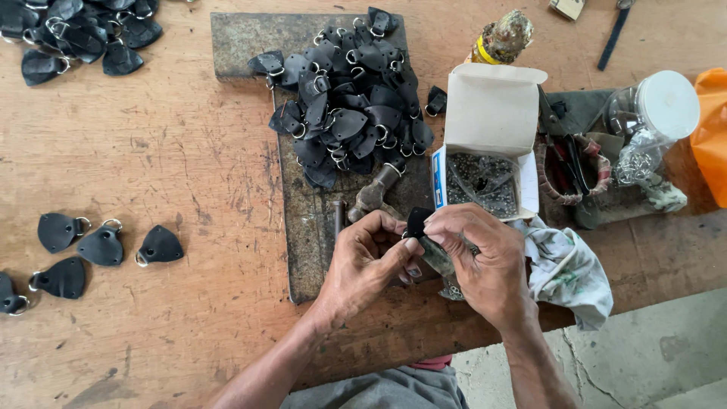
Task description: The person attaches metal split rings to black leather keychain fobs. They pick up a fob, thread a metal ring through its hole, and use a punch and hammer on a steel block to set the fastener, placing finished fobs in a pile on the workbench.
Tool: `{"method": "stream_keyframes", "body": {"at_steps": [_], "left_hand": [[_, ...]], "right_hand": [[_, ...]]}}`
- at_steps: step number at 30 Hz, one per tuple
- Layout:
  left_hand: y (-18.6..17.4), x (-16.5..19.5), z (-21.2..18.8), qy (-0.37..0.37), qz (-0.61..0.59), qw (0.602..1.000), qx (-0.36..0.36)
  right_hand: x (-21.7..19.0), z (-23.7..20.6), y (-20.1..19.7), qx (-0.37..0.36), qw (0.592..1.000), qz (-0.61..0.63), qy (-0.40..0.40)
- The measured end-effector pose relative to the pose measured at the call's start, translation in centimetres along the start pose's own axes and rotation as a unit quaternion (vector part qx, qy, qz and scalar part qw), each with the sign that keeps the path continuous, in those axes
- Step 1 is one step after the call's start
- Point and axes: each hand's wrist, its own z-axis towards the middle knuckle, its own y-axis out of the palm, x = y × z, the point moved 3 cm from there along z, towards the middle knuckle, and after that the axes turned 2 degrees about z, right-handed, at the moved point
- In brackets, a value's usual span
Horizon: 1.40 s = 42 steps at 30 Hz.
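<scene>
While near table edge (424, 333), both hands pinch black tab (417, 221), seemingly.

a heap of black leather tabs with metal rings (351, 95) lies on the flat metal plate (303, 227) on the wooden counter (189, 151); the open white cardboard box of small rivets (485, 163) sits just right of it.

— What carries it all?

— A worn wooden counter (189, 151), scratched and stained.

— What lies on it?

— A dark metal plate (303, 220) in the middle, heaped with black leather tabs (352, 98). More tabs lie in the far left corner (76, 34), and a few loose ones (102, 246) at the left edge.

— And to the right?

— An open white box (488, 144), a crumpled rag (568, 269) and a clear jar (651, 121) on its side.
</scene>
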Motion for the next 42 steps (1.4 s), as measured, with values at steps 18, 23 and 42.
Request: {"method": "stream_keyframes", "body": {"at_steps": [18, 23, 42], "left_hand": [[0.1, 1.8, -0.7, 0.027, -0.036, 0.999, -0.017], [0.1, 2.2, -1.1, 0.040, -0.044, 0.998, -0.014], [-0.1, 3.5, -1.7, 0.184, 0.229, 0.956, 0.014]], "right_hand": [[3.3, -0.7, 1.8, -0.022, 0.946, 0.284, 0.156], [3.3, -0.8, 2.0, 0.001, 0.938, 0.305, 0.163], [2.3, -1.2, 1.1, 0.003, 0.964, 0.246, 0.101]]}}
